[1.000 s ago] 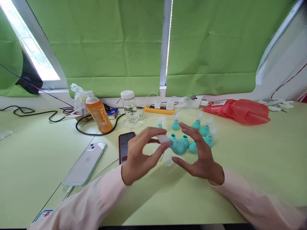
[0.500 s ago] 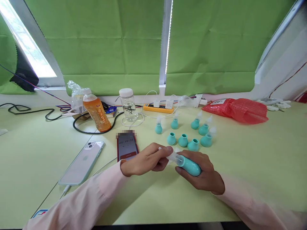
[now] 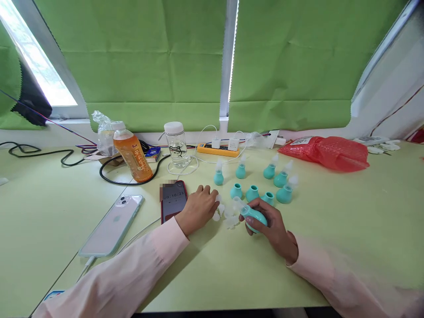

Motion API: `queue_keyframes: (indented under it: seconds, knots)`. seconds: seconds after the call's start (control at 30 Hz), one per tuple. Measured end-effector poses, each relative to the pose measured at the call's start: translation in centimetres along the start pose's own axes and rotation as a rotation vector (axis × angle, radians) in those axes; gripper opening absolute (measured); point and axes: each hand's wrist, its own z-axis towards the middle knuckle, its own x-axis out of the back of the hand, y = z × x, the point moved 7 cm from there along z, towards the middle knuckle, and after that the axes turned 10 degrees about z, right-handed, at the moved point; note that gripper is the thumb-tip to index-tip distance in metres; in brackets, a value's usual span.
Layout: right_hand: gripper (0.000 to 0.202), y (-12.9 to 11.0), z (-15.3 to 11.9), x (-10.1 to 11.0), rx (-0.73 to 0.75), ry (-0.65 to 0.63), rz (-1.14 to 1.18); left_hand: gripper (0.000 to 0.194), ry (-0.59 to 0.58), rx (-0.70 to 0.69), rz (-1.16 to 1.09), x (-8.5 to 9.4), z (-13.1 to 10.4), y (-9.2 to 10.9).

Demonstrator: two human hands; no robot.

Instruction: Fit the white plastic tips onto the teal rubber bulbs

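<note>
My right hand [image 3: 270,227] is wrapped round a teal bulb [image 3: 254,218] with a clear nozzle piece in its neck, tilted up to the left. My left hand [image 3: 200,207] is over the small translucent pieces [image 3: 231,221], fingers bent down at their left edge; what its fingertips hold, if anything, is hidden. Behind are several open teal bulbs [image 3: 252,193], the rightmost partly behind my right hand. Farther back stand several teal bulbs with clear tips [image 3: 281,178].
A phone showing a timer [image 3: 174,201] lies beside my left wrist, and a pale phone [image 3: 112,227] farther left. Behind are an orange drink bottle [image 3: 133,158], a clear jar [image 3: 178,148], a power strip [image 3: 218,151], cables and a red plastic bag [image 3: 326,152].
My left hand has left the nozzle piece and moved left and up to the loose translucent pieces. My right hand, still holding the bulb, has shifted slightly left and up.
</note>
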Motion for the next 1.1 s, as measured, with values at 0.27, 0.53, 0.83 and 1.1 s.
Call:
queue_keyframes:
  seconds: [0.27, 0.53, 0.83, 1.1]
  knots:
    - [0.025, 1.3, -0.2, -1.0, -0.150, -0.046, 0.054, 0.025, 0.047, -0.010, -0.041, -0.3, 0.1, 0.2]
    - [0.029, 2.0, -0.5, -1.3, -0.200, -0.048, 0.047, 0.018, 0.489, -0.026, -0.733, 4.6, -1.6, 0.4]
    - [0.028, 1.9, -0.6, -1.5, -0.226, -0.065, 0.059, 0.011, 0.684, -0.175, -0.795, 4.8, -2.5, 1.2]
    - [0.029, 2.3, -0.9, -1.3, -0.257, -0.025, 0.038, 0.013, 0.766, -0.302, -0.242, 5.0, -3.5, 3.0]
